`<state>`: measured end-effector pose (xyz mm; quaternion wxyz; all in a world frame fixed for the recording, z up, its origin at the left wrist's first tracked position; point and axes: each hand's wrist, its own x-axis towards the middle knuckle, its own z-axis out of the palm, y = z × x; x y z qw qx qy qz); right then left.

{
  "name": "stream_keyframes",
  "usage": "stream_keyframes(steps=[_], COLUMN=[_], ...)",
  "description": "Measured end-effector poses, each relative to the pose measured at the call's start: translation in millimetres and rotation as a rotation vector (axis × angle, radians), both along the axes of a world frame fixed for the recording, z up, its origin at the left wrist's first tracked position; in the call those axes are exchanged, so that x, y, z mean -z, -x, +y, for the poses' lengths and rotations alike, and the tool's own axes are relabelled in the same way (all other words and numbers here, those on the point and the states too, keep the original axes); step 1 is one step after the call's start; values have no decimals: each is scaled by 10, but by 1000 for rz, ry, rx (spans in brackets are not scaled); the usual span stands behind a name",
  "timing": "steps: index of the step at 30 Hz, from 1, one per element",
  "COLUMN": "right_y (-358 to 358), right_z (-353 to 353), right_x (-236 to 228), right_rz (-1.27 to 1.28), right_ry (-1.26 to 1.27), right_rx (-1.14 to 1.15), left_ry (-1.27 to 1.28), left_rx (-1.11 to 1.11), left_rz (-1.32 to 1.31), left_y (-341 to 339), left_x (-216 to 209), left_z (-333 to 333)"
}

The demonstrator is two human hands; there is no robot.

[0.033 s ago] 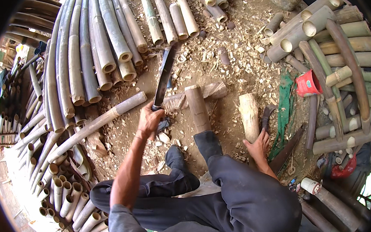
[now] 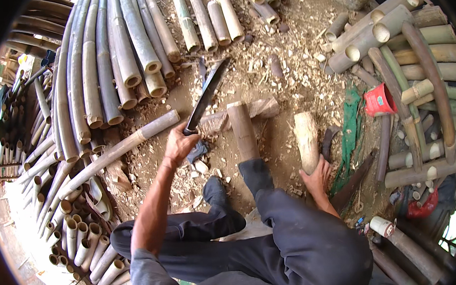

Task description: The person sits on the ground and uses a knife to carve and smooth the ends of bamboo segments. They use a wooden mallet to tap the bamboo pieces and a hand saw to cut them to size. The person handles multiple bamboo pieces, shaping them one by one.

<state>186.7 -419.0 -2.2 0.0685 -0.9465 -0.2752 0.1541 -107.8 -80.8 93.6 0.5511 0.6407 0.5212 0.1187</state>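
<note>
A long dark-bladed machete (image 2: 207,99) is in my left hand (image 2: 180,145), its fingers wrapped round the handle. The blade slants up and to the right, clear of the things below. My right hand (image 2: 319,177) is closed about the near end of a pale, rough-hewn piece of wood (image 2: 306,140); part of the grip is hidden. Between my hands, a brown bamboo section (image 2: 243,130) lies with its far end on a wooden log (image 2: 264,109). My dark-covered foot (image 2: 256,176) meets its near end.
Long bamboo poles (image 2: 91,73) are stacked at the left and far side. More bamboo (image 2: 426,73) is piled at the right, beside a red container (image 2: 379,100). A green strip (image 2: 350,133) and a dark curved tool (image 2: 328,142) lie near my right hand. Wood chips litter the ground.
The machete has swung so that its tip points further right and a little nearer. My left hand has shifted slightly left. My right hand has stayed on the pale wood.
</note>
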Motion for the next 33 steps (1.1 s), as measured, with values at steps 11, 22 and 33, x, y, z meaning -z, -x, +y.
stream_keyframes(steps=[11,22,33], right_y=[-250,-225,58], right_z=[421,999,1415], right_x=[-1099,-2090,-1260], right_rz=[1131,1064,348], right_ry=[-688,-785,-171], right_rx=[118,-195,-752], left_ry=[-488,-490,-433], left_rx=[596,587,622], left_rz=[714,766,808], left_y=[361,422,346], left_x=[-2,174,284], left_z=[141,66,86])
